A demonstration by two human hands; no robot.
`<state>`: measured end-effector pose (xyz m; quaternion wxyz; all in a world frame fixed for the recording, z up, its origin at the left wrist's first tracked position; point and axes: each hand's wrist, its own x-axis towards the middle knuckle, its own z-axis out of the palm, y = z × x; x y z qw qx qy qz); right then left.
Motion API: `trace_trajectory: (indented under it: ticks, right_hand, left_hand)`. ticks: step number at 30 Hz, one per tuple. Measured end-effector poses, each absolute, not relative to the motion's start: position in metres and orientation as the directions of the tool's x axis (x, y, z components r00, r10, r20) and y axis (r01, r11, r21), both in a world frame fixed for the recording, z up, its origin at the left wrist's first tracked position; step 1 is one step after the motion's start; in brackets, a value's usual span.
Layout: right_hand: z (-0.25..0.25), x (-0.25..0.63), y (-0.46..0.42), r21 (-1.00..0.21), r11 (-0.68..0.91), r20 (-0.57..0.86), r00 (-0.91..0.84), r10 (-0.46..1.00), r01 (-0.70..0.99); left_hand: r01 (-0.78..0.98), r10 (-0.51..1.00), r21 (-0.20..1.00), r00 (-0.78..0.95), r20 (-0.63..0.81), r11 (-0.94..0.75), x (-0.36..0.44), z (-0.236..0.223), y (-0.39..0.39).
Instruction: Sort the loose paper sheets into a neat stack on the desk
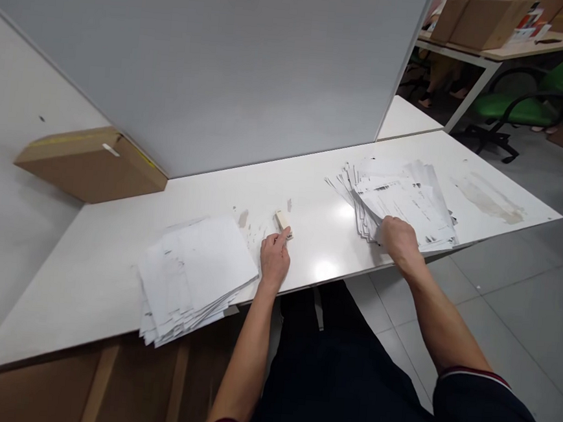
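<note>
A small cream-coloured oblong object point(281, 220) lies on the white table; its exact kind is hard to make out. My left hand point(274, 259) is at its near end, fingers curled in and the index finger and thumb on it. To the right, my right hand point(400, 238) is closed on the near left corner of a printed sheet of paper point(401, 204). That corner is slightly raised above an untidy pile of papers point(363, 225). Left of my left hand lies another loose stack of papers point(209, 257), mostly blank side up, its edges uneven.
The white table point(308, 180) runs along a grey upright panel point(254, 66). A cardboard box point(94, 167) stands at the back left. Stains mark the right end of the table. Beyond are a green chair point(518, 106), a desk with boxes point(486, 22) and part of a seated person.
</note>
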<state>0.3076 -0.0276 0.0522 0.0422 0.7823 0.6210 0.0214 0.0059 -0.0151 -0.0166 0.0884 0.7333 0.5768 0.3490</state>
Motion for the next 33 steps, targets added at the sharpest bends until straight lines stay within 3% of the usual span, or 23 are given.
trace_trajectory:
  ticks: [6, 11, 13, 17, 20, 22, 24, 28, 31, 33]
  right_hand:
    - [0.058, 0.320, -0.028, 0.003, -0.152, 0.104, 0.151, 0.983, 0.988]
    - [0.048, 0.319, -0.037, -0.205, -0.274, 0.052, 0.290, 0.956, 0.940]
    - [0.047, 0.317, -0.044, -0.274, -0.263, 0.119, 0.304, 0.945, 0.925]
    - [0.060, 0.300, -0.065, -0.355, 0.001, 0.476, 0.180, 0.861, 0.935]
    - [0.073, 0.271, -0.084, -0.470, 0.186, 0.619, 0.171, 0.767, 0.863]
    - [0.077, 0.248, -0.096, -0.586, 0.253, 0.597, 0.198, 0.778, 0.770]
    - [0.077, 0.230, -0.104, -0.721, 0.246, 0.476, 0.205, 0.855, 0.648]
    - [0.067, 0.221, -0.104, -0.879, 0.077, 0.164, 0.148, 0.975, 0.470]
    - [0.059, 0.241, -0.085, -0.825, -0.019, 0.067, 0.130, 0.989, 0.565]
    - [0.055, 0.261, -0.063, -0.652, -0.071, 0.147, 0.218, 0.965, 0.755]
  left_hand:
    - [0.785, 0.903, 0.526, 0.096, 0.420, -0.328, 0.006, -0.017, -0.015]
    - [0.784, 0.901, 0.525, 0.098, 0.423, -0.331, 0.005, -0.018, -0.014]
    - [0.769, 0.899, 0.547, 0.081, 0.431, -0.332, 0.005, -0.018, -0.014]
    - [0.607, 0.904, 0.730, -0.045, 0.425, -0.313, 0.010, -0.009, -0.022]
    - [0.198, 0.982, 0.969, -0.085, 0.170, -0.150, 0.021, 0.004, -0.036]
    - [-0.159, 0.991, 0.984, 0.121, -0.063, 0.082, 0.030, 0.012, -0.044]
    - [-0.378, 0.968, 0.901, 0.203, -0.145, 0.214, 0.035, 0.017, -0.050]
    - [-0.528, 0.964, 0.808, 0.104, -0.244, 0.261, 0.034, 0.018, -0.047]
    - [-0.522, 0.958, 0.809, 0.070, -0.276, 0.271, 0.030, 0.017, -0.042]
    - [-0.514, 0.959, 0.814, 0.071, -0.273, 0.270, 0.029, 0.017, -0.041]
